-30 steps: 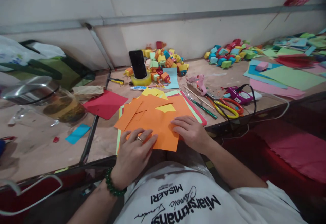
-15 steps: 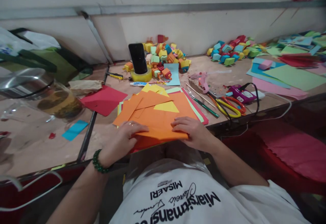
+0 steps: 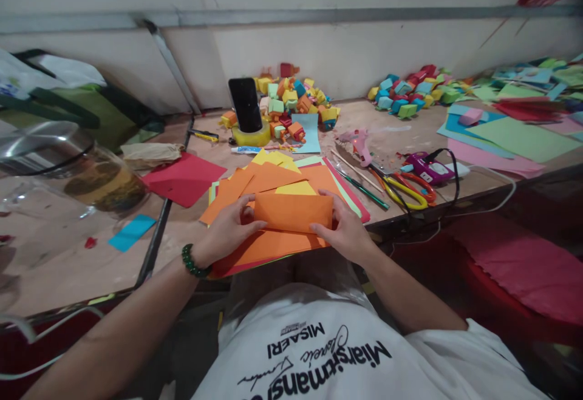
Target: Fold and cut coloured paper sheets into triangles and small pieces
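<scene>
A folded strip of orange paper (image 3: pixel 293 213) is held level between my two hands, just above a stack of coloured sheets (image 3: pixel 273 248). My left hand (image 3: pixel 237 225) pinches its left end, thumb in front and fingers behind. At the right end, my right hand (image 3: pixel 339 225) grips it the same way. Smaller orange pieces and a yellow piece (image 3: pixel 296 187) lie on the stack behind the strip. A red sheet (image 3: pixel 184 178) rests to the left of the stack.
Right of the stack are a green pen (image 3: pixel 364 190), scissors (image 3: pixel 403 192), a pink glue gun (image 3: pixel 359 145) and a purple device (image 3: pixel 428 168). Behind stand a phone (image 3: pixel 246 105) and folded paper blocks (image 3: pixel 296 99). A glass jar (image 3: pixel 104 178) is at the left.
The orange paper, flat on the stack under my hands before, is now a narrow strip raised off it. Both hands have moved up and grip its ends.
</scene>
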`<state>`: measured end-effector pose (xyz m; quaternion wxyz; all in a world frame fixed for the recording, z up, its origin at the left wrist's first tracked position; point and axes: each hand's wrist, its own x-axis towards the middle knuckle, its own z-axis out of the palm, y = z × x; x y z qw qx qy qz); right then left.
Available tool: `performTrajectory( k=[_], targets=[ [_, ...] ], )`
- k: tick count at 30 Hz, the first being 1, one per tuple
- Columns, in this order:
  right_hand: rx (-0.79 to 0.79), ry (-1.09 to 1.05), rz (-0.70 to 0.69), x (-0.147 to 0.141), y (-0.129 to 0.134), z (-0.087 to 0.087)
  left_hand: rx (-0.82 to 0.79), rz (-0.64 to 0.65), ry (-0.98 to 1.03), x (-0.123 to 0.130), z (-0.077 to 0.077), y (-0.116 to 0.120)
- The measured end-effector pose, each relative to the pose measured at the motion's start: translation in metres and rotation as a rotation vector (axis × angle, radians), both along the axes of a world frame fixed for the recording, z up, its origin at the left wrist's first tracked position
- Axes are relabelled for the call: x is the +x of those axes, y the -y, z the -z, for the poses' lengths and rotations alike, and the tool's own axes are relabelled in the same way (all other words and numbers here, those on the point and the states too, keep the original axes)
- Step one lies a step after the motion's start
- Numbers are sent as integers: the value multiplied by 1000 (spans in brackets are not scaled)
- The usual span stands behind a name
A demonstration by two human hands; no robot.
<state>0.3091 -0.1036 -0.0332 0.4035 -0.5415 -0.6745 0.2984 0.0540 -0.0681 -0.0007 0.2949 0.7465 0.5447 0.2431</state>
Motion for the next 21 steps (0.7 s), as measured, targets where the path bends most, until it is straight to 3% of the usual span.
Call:
performTrajectory(
  k=[8, 11, 13, 15, 18, 21],
  targets=[
    [147, 305, 137, 4, -1, 0, 112, 31, -155, 6, -1, -2],
    [343, 476, 151, 5, 0, -2, 230, 40, -341, 10, 2, 1],
    [505, 571, 84, 4, 0, -5, 390, 48, -468, 14, 4, 6],
    [636, 657, -76, 2, 0, -7, 504, 136, -562, 19, 4, 14],
    [750, 744, -328, -2, 0, -5, 534, 357, -658, 28, -2, 29],
    [745, 746, -405, 3, 1, -1, 541, 414, -733, 30, -13, 42]
  ],
)
